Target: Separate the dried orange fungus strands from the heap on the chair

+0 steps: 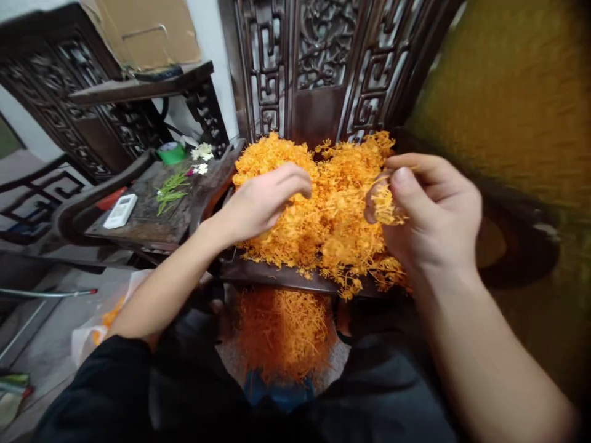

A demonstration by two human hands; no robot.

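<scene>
A large heap of bright orange, thread-like flower sprigs (344,209) lies on the dark wooden chair seat (295,278) in front of me. My left hand (279,194) rests over the heap's left side, fingers bent and together; its fingertips and anything in them are hidden. On the heap's right, my right hand (429,209) pinches the thin stem of an orange flower sprig (384,203) between thumb and forefinger, and the sprig's clustered head hangs by the palm. Below the seat, between my legs, sits a second mass of loose orange stems (289,332) over something blue.
At left, a dark wooden side table (152,231) carries a white remote (120,211), green stems (172,191), green tape (171,152) and white flowers (202,151). Behind is a carved chair back (318,104). A cardboard box (148,37) stands on a higher table.
</scene>
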